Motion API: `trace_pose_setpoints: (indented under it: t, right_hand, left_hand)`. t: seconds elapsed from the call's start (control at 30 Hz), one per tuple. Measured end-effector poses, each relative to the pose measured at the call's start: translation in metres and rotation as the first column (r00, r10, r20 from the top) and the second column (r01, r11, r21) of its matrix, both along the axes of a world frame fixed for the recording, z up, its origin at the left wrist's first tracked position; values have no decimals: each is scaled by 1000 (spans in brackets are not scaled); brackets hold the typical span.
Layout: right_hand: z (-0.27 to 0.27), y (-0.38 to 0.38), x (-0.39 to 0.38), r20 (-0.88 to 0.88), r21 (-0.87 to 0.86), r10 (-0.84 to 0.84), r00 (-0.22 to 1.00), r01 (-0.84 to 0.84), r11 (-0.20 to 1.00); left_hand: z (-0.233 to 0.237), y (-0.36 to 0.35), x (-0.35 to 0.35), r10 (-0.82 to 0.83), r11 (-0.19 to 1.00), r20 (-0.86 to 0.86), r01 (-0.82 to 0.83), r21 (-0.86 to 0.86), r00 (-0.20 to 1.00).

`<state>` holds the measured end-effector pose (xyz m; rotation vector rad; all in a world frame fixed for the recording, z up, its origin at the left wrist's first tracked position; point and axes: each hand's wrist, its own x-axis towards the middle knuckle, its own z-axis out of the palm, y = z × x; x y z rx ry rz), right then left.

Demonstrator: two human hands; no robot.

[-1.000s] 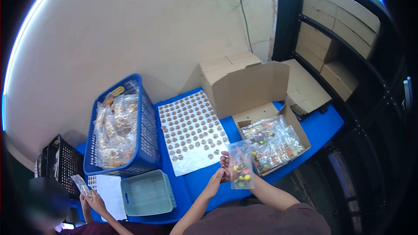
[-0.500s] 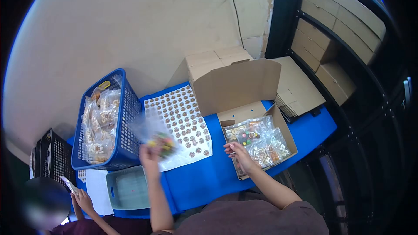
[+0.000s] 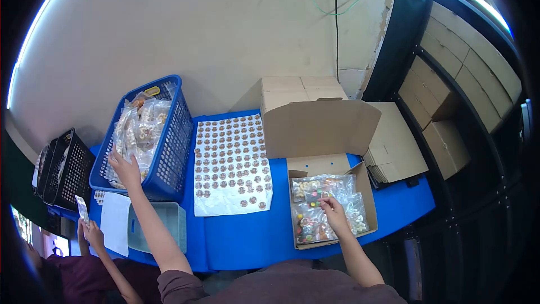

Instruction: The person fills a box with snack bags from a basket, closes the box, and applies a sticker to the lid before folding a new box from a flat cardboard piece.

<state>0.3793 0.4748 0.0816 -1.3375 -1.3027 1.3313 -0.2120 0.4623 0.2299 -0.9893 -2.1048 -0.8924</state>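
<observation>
Swung left hand (image 3: 126, 170) into blue basket (image 3: 175, 135), fingers spread, candy bag gone. Dropped right hand (image 3: 334, 214) onto bags (image 3: 306, 225) in box (image 3: 367, 191); grip unclear.

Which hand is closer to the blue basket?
Left. Your left hand reaches into the blue basket; your right hand is over in the open cardboard box, beyond the sticker sheet.

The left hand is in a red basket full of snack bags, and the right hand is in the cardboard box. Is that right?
Not quite. The basket is blue, not red, as the head view shows. The left hand does reach into it onto the snack bags, and the right hand is in the cardboard box.
</observation>
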Motion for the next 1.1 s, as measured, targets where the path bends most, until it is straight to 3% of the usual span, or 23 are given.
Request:
trace_pose_setpoints:
  t: [0.07,0.13,0.2,0.23,0.27,0.3,0.33,0.37,0.4,0.43,0.47,0.6,0.67,0.7,0.73,0.8,0.83,0.9,0.93,0.97,1.0,1.07,1.1]
  right_hand:
    - [-5,14,32,99,72,-107,989,100,992]
    - [-7,26,68,96,107,-149,984,139,985]
    - [-11,43,101,103,136,-238,966,223,965]
    - [-1,49,111,99,156,-269,958,252,955]
    - [-1,59,119,102,174,-276,956,256,951]
    - [-3,72,130,132,199,-307,943,278,940]
    - [-2,80,144,160,222,-348,924,310,924]
    - [3,90,150,155,295,-350,924,295,909]
    - [7,99,155,136,247,-354,925,315,916]
    - [14,109,155,105,257,-376,921,340,904]
    - [18,118,156,73,263,-391,918,360,895]
    - [4,169,168,152,400,-517,843,426,812]
    - [2,185,167,382,444,-565,731,392,806]
    - [3,194,170,396,302,-479,783,382,874]
    - [1,202,171,385,302,-477,790,380,874]
    - [-11,222,171,428,349,-525,736,401,847]
    - [-15,234,175,423,341,-512,747,392,854]
    - [-11,250,179,383,343,-497,779,379,859]
    - [-8,257,181,353,351,-482,802,364,863]
    - [-12,267,183,463,319,-479,746,364,875]
    - [-14,277,190,464,316,-473,749,359,878]
    - [-16,293,204,197,128,-225,954,203,971]
    - [-11,289,200,217,257,-263,940,205,944]
  left_hand:
    - [7,4,32,-50,998,-23,51,32,998]
    - [-8,9,55,-142,988,73,137,68,987]
    - [-26,26,106,-197,978,52,193,84,979]
    - [-23,28,145,-311,950,79,307,57,947]
    - [-49,44,164,-404,913,-26,405,45,914]
    - [-51,47,203,-597,802,131,593,70,792]
    - [-103,67,223,-744,665,256,719,202,617]
    - [-113,71,261,-783,569,385,813,124,489]
    - [-121,77,293,-768,473,557,866,163,315]
    - [-123,80,316,-804,433,457,901,13,380]
    - [-118,86,336,-818,407,453,913,22,354]
    - [-165,134,340,-773,517,493,847,124,399]
    - [-180,159,329,-763,555,485,818,153,428]
    - [-184,169,324,-708,593,581,785,181,401]
    - [-189,178,318,-645,633,671,747,202,365]
    - [-191,190,314,-521,636,844,719,282,130]
    - [-195,193,315,-522,638,840,720,273,144]
    - [-200,194,320,-510,590,858,748,304,54]
    - [-201,195,317,-509,594,859,746,301,59]
    - [-202,195,315,-505,544,862,793,275,48]
    - [-198,194,316,-500,491,865,835,248,36]
    - [-196,184,333,-559,495,828,821,287,47]
    - [-194,180,338,-578,500,795,849,170,182]
